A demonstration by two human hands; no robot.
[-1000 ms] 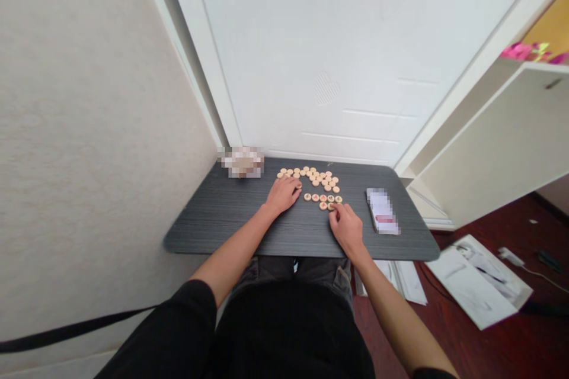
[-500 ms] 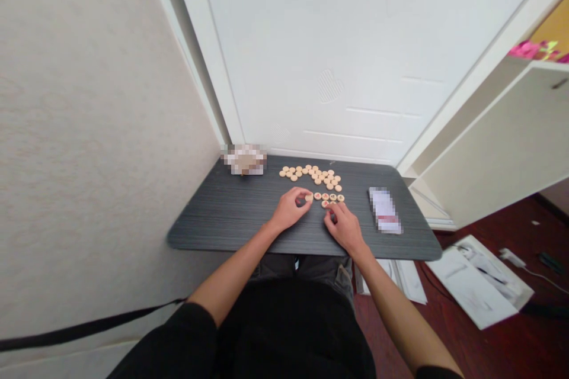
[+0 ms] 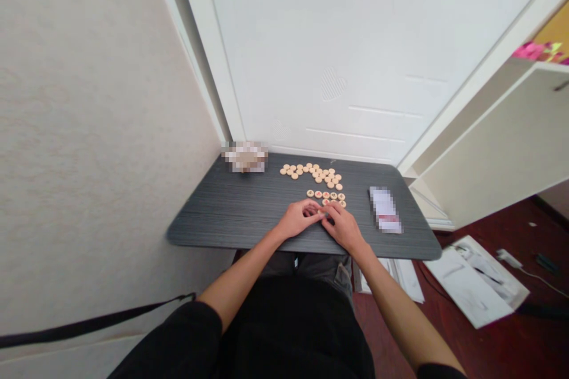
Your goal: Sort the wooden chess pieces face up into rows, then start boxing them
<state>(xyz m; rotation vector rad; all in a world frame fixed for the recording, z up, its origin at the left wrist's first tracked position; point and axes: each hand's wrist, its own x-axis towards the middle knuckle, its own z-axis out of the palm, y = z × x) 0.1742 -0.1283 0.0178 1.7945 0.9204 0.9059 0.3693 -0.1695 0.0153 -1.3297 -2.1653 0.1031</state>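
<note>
My left hand (image 3: 299,219) and my right hand (image 3: 344,226) meet at the fingertips just in front of the laid-out Chinese chess pieces. Between the fingertips a small pale bit of a Chinese chess piece (image 3: 320,212) shows; most of it is hidden. Beyond the hands lies a straight row of round wooden pieces (image 3: 326,195), marked with red or black characters. A shorter second row (image 3: 342,204) is partly covered by my right fingers. Farther back, several plain-looking pieces (image 3: 317,174) lie in a loose, curved cluster.
The dark wood-grain table (image 3: 235,213) stands against a white panel door (image 3: 284,41). A blurred-out item (image 3: 245,157) sits at its back left, and a blurred phone-like object (image 3: 384,210) at the right. Boxes (image 3: 480,284) lie on the floor to the right.
My left hand has left the row's leftmost piece, whose character now shows, and moved right and nearer me to meet my right hand. My right hand has shifted slightly left and nearer me.
</note>
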